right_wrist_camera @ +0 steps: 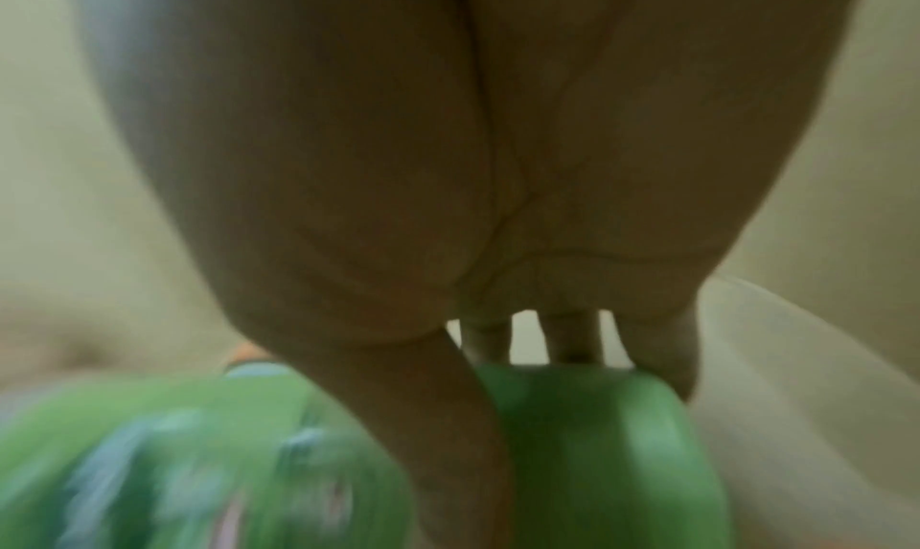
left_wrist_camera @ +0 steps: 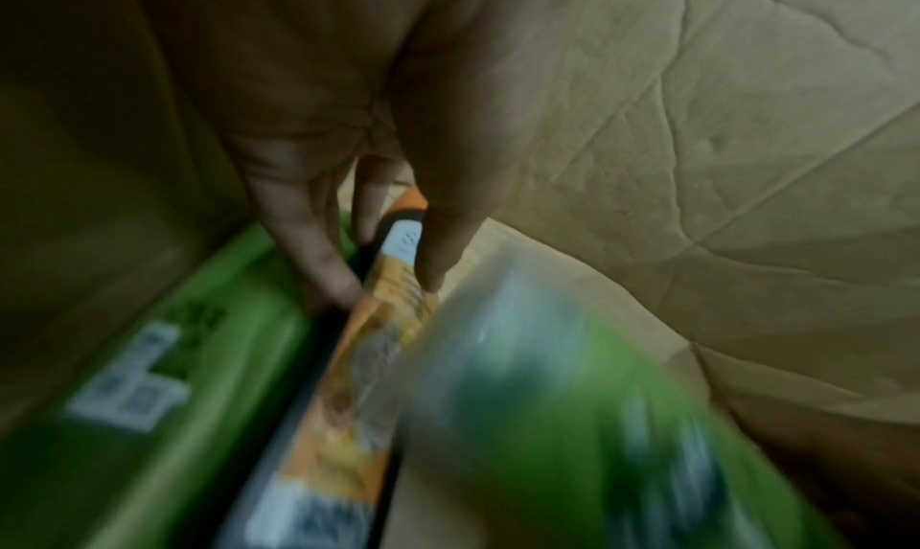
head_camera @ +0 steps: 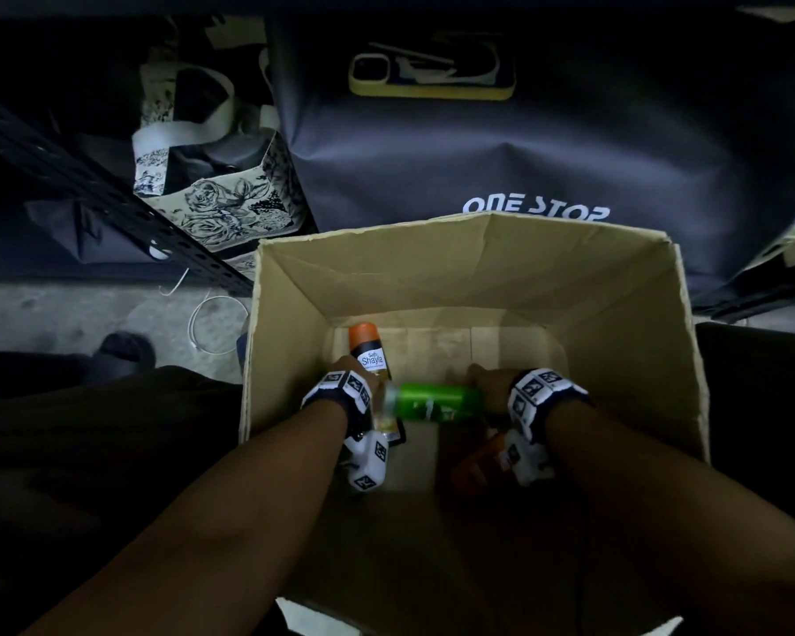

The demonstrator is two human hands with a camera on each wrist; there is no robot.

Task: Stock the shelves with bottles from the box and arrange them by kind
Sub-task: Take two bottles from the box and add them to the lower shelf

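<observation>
Right hand [right_wrist_camera: 497, 243] around green bottle [right_wrist_camera: 597, 439] (head-hidden)

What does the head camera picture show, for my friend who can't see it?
Two arms reach down into an open cardboard box: the right hand grips a green bottle lying sideways, and the left hand holds an orange-capped Shayla spray can. Behind the box, a yellow-cased phone lies on dark fabric.
</observation>
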